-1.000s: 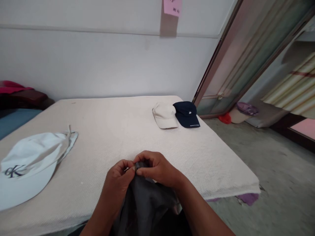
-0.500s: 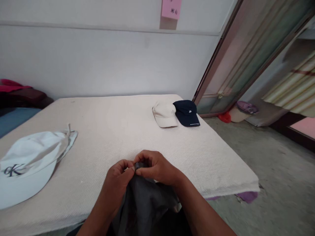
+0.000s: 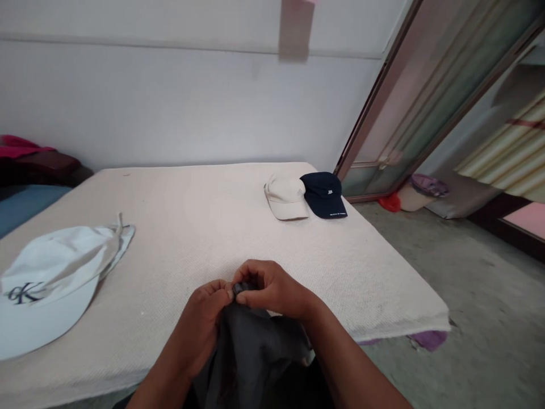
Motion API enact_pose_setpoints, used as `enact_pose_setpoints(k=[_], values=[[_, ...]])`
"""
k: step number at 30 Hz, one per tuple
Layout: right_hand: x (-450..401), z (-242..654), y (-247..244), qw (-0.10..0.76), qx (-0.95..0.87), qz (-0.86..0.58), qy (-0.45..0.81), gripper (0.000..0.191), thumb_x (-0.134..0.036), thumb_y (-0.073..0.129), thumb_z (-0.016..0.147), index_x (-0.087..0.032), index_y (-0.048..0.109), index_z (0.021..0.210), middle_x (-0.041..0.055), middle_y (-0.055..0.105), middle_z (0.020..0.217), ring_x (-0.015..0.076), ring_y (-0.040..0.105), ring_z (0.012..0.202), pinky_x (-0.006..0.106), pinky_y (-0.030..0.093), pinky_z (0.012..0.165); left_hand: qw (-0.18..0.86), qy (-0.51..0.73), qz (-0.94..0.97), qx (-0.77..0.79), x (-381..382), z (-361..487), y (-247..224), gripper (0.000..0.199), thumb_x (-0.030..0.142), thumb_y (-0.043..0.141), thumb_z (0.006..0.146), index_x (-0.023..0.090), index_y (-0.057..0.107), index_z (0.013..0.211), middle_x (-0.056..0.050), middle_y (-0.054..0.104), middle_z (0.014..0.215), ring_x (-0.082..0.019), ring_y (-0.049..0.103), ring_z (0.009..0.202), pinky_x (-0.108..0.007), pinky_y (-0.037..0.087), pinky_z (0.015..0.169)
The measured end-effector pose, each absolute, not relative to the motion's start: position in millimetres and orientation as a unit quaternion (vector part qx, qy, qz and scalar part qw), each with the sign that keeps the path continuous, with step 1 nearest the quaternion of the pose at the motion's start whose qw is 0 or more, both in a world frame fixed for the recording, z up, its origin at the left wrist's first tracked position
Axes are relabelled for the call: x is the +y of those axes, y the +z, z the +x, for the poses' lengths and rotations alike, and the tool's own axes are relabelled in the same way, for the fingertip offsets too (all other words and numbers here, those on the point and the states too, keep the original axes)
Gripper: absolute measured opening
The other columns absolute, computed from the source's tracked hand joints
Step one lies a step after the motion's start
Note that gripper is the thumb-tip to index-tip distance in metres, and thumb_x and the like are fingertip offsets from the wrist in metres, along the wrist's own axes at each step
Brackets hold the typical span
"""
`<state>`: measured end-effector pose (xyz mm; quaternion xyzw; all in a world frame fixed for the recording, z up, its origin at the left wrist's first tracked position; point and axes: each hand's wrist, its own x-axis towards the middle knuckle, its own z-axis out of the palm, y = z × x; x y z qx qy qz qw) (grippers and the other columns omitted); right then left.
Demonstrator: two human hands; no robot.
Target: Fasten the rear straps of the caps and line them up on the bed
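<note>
In front of my body hangs a dark grey cap (image 3: 259, 341), its crown limp and its lower part lost in shadow. My left hand (image 3: 208, 309) pinches the end of its strap between thumb and forefinger. From the other side my right hand (image 3: 272, 289) grips the same strap, thumb below and curled fingers above. A small dark buckle (image 3: 237, 288) shows between the two sets of fingertips. How the strap runs through it is hidden by my fingers.
On the cream-covered table (image 3: 183, 221), a white cap (image 3: 51, 284) with black letters lies at left. A beige cap (image 3: 285, 196) and a navy cap (image 3: 324, 195) touch at the far right. A white wall (image 3: 191, 108) stands behind; a sliding door (image 3: 395, 102) is at right.
My left fingers have shifted slightly at the buckle, the thumb lying flatter. Both hands keep their hold on the strap. The view has tilted down a little.
</note>
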<state>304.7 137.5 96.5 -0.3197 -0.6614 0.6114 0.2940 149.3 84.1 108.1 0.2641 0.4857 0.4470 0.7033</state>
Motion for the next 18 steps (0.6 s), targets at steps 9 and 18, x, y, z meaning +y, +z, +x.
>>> enact_pose_setpoints(k=[9,18], values=[[138.3,304.0,95.9,0.284,-0.684,-0.325,0.589,0.019,-0.014,0.065,0.069,-0.02,0.065,0.087,-0.0006,0.06,0.077,0.0119,0.052,0.069,0.023,0.041,0.06,0.717,0.449,0.262,0.465,84.8,148.4,102.1,0.013,0.017,0.057,0.072,0.017,0.056,0.059,0.005,0.047,0.054,-0.01,0.04,0.049,-0.023,0.035,0.052],[138.5,303.5,90.7,0.28,-0.641,-0.302,0.648,0.016,-0.019,0.066,0.07,-0.019,0.062,0.085,-0.0021,0.057,0.069,0.0103,0.05,0.062,0.023,0.039,0.057,0.751,0.452,0.233,0.421,86.5,147.0,100.0,0.011,0.016,0.054,0.07,0.015,0.062,0.063,0.004,0.047,0.055,-0.011,0.042,0.053,-0.024,0.037,0.053]])
